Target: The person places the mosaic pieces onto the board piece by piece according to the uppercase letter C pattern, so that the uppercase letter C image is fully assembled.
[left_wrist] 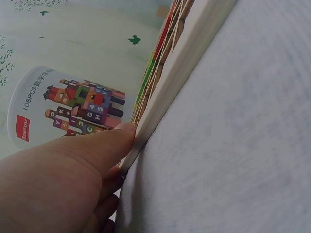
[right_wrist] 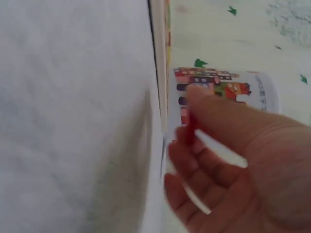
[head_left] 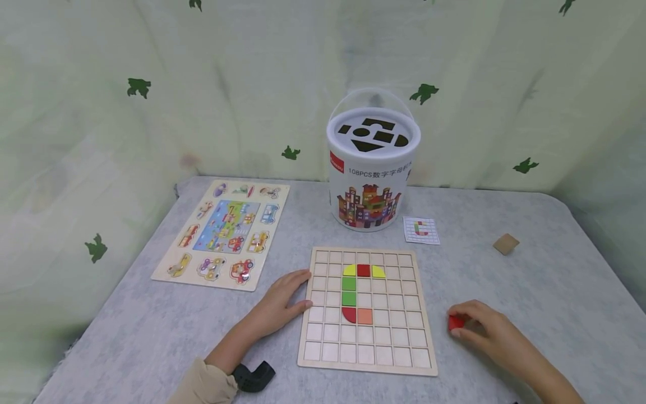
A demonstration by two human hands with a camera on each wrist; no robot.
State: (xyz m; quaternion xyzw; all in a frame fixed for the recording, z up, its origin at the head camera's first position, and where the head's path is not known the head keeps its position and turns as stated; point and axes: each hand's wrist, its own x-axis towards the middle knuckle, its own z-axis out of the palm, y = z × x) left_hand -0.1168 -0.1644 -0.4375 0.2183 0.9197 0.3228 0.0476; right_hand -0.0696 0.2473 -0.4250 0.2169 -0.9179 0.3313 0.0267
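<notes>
A wooden grid board [head_left: 398, 353] lies in front of the person, with colored tiles set in a C-like shape: yellow quarter rounds [head_left: 378, 272], a dark red square [head_left: 363, 270], green squares [head_left: 349, 298], a red quarter round [head_left: 349, 314] and an orange square [head_left: 364, 316]. The left hand [head_left: 277, 303] rests at the board's left edge, thumb and fingers touching it. Right of the board, the right hand [head_left: 487, 328] pinches a red tile [head_left: 455, 322] between thumb and fingers. In the right wrist view the red tile [right_wrist: 191, 132] is partly hidden by the fingers.
Behind the board stands a white bucket [head_left: 370, 168] with shaped holes in its lid. A small pattern card [head_left: 421, 230] lies beside it. A brown tile [head_left: 506, 244] lies at right. A vehicle puzzle board [head_left: 227, 235] occupies the left side of the table.
</notes>
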